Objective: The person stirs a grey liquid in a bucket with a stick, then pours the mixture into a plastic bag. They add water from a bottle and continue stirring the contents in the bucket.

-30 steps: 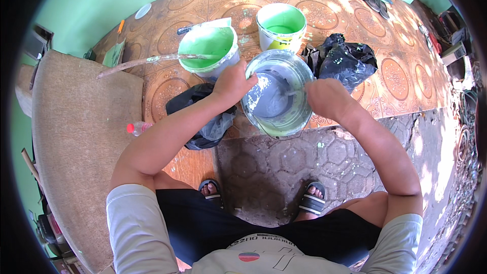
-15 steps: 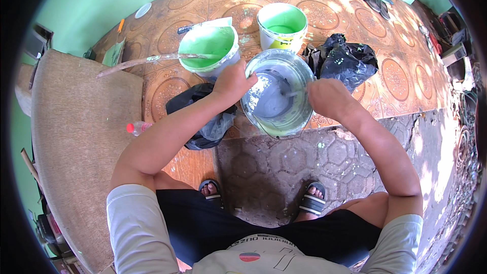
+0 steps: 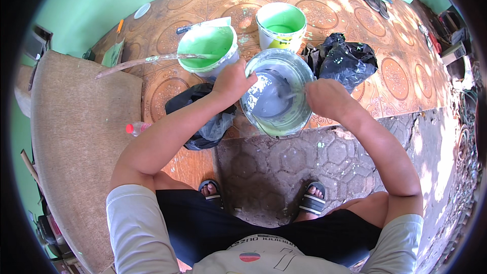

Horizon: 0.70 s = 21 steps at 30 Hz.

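A bucket (image 3: 276,58) of wet grey paint or similar liquid (image 3: 269,102) stands in front of me at the edge of the tiled floor. My left hand (image 3: 234,82) grips its rim at the left, thumb over the edge. On the opposite side, my right hand (image 3: 328,99) is closed around a thin stirring tool (image 3: 291,95) that dips into the liquid. The fist hides the tool's upper part, so its kind is unclear. Behind my left hand is a white bucket (image 3: 219,69) with green paint inside and a paint-spotted wooden stick (image 3: 144,60) across it.
Farther back stands another bucket (image 3: 278,42) with green paint. Black plastic bags lie right (image 3: 350,66) and left (image 3: 215,134) of the grey bucket. A broad-bladed tool (image 3: 205,24) rests by the left bucket. A brown padded panel (image 3: 86,147) and red-capped bottle (image 3: 136,128) are at left.
My right hand has shifted slightly left with the stirring tool, and the grey liquid's surface has new ripples. The left hand stays on the rim.
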{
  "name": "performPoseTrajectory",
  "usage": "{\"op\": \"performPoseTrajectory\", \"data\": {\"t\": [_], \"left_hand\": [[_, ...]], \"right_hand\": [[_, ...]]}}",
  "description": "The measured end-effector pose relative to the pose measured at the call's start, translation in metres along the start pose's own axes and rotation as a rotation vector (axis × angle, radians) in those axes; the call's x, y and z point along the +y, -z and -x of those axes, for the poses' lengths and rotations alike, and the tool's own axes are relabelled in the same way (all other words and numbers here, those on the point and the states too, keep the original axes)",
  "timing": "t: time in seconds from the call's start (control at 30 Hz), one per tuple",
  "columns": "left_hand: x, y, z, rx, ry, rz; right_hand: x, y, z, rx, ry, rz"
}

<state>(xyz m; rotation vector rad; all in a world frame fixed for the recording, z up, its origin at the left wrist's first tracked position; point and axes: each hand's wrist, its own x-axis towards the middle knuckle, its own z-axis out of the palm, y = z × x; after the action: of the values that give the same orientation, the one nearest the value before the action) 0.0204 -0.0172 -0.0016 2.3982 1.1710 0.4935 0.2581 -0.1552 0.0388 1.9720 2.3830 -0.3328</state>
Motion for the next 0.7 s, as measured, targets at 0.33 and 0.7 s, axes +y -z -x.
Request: {"op": "performPoseTrajectory", "data": {"t": [0.33,0.7], "left_hand": [[0.0,0.0,0.0,-0.016,0.002,-0.053],[-0.002,0.0,-0.001,-0.019,0.002,-0.013]], "right_hand": [[-0.006,0.009,0.001,-0.019,0.002,-0.085],[-0.004,0.001,-0.002,0.007,-0.014,0.027]]}}
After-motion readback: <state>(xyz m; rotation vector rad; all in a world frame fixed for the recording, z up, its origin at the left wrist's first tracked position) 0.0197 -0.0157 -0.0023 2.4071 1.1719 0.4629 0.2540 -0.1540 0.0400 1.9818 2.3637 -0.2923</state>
